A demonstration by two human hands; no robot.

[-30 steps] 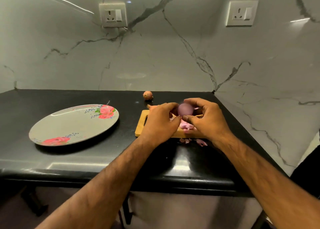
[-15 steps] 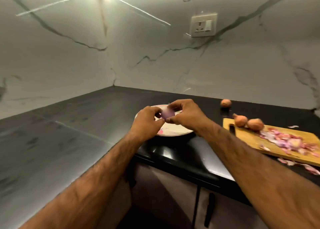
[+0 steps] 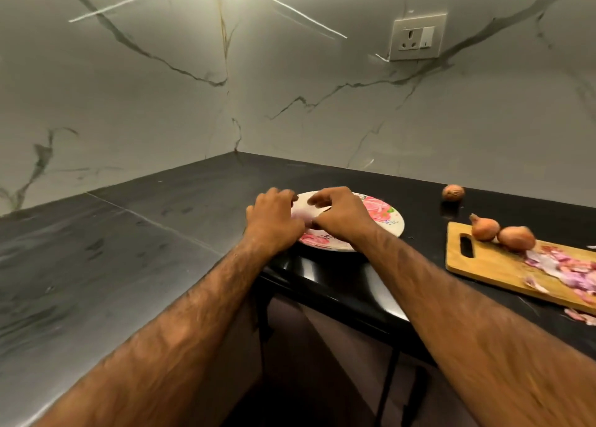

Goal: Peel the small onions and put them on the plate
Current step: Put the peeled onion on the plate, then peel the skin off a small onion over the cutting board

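Head view: both forearms reach from the near edge toward a plate on a dark L-shaped counter (image 3: 161,233).
Plate: the floral plate (image 3: 392,225) sits near the counter's front edge, left of the cutting board; the hands cover much of it.
Left hand: the left hand (image 3: 274,220) hovers over the plate's left rim, knuckles up and fingers curled inward.
Right hand: the right hand (image 3: 342,217) is over the middle of the plate, fingers curled, its thumb and forefinger close to the left hand's fingertips.
Peeled onion: a faint purplish blur (image 3: 299,215) shows between the two hands, low over the plate.
Grip: too blurred to tell whether either hand pinches the peeled onion or whether it already lies on the plate.
Cutting board: the wooden cutting board (image 3: 490,265) lies to the right of the plate, apart from it, its handle slot at the left end.
Unpeeled onions: two sit at the board's far left corner, the left one (image 3: 483,228) just beside the right one (image 3: 516,238); a third, lone onion (image 3: 453,192) rests on the counter farther back.
Peels: pink and purple peels (image 3: 567,267) are heaped on the board's right part, and a few scraps (image 3: 577,313) lie on the counter by its near edge.
Wall: veined marble, with a socket (image 3: 417,36) high on the right.
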